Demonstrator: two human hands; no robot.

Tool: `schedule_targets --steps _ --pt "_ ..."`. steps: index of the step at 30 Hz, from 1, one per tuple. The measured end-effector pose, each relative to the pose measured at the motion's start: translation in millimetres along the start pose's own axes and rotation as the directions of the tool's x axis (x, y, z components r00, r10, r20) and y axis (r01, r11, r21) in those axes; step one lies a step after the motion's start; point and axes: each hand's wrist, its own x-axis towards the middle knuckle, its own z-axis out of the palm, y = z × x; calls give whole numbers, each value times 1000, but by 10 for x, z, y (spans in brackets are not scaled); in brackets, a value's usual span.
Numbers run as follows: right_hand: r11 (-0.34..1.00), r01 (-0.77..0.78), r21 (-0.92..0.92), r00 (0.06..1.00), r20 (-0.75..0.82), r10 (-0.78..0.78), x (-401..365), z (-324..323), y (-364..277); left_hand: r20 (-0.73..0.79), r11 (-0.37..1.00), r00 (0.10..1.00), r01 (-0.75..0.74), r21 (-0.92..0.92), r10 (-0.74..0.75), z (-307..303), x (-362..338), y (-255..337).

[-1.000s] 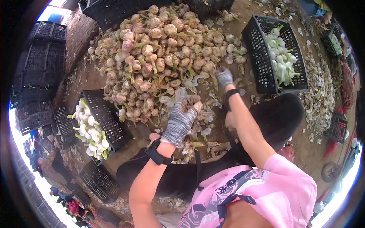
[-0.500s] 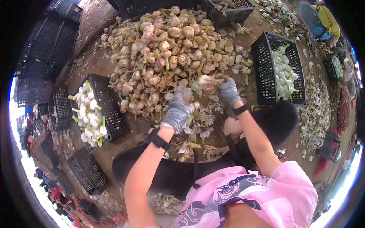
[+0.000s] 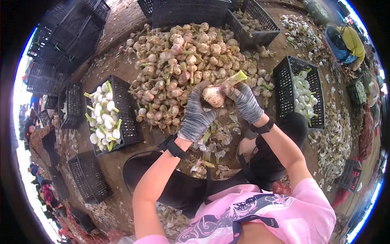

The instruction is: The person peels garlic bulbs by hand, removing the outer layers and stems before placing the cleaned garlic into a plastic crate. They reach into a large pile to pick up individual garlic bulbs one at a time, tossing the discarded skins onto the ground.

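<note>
Brought across from near my right hand, the garlic bulb now sits between both hands on the near side of the pile; half a second ago my hands were apart, with my right hand carrying a bulb close to the pile's near right edge. My left hand is cupped around the bulb, thumb below and fingers behind it. My right hand pinches at the neck, where the green-tipped stalk slants up and to the right; its fingertips are partly hidden, and I cannot tell whether it also holds a tool.

I judge the step in hand to be settling one bulb between both hands: its skin and stalk are on. From here, I think the next move calls for a firm left hold on the round part, leaving the right free to work at the neck.

Left of the pile stands a black crate of clean white bulbs; right of the pile another crate holds more white bulbs. Behind the pile's right corner, a third crate holds brownish bulbs. Loose peelings lie on the floor nearer me than the pile.
</note>
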Motion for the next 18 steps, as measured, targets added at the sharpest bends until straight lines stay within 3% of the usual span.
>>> schedule_targets --steps 1,3,5,7,8,9,11,12,13,15,16,17,18 --pt "1000 -2 -1 1000 11 2 33 -4 -7 12 998 999 -38 58 37 -11 2 32" --pt "981 76 -178 997 32 -71 47 37 -120 -2 1000 1000 -22 -12 22 -35 10 41" --pt "984 -8 -177 999 43 16 55 20 -172 -13 997 1000 -12 -76 11 -56 23 61" --pt "986 61 -153 994 97 -47 94 -23 -109 -14 998 1000 -9 -56 9 -81 23 65" --pt "996 -76 -45 994 72 80 54 -2 -180 -14 999 1000 -10 -35 10 -86 29 105" --pt "996 -80 -44 994 74 83 56 -16 -180 -18 999 1000 -8 -34 7 -100 35 150" --pt "986 -132 -100 985 96 142 57 -41 -176 -116 994 988 99 -38 -103 -124 51 284" --pt "990 -135 31 978 162 129 17 11 -176 -155 973 966 183 -141 -204 -131 61 343" --pt "990 -137 32 978 161 131 13 12 -114 -156 972 966 186 -141 -207 -171 81 251" --pt "941 80 -328 980 201 -14 21 -20 94 -357 977 912 167 -131 -204 -304 156 -54" --pt "863 204 -461 964 246 -97 0 -28 160 -237 820 787 525 -228 -570 -472 178 -123" --pt "865 201 -460 965 247 -92 -39 -23 213 -240 818 784 527 -230 -573 -537 194 -131" --pt "812 280 -513 948 279 -151 -82 -15 258 -193 714 690 646 -271 -698 -586 202 -146"
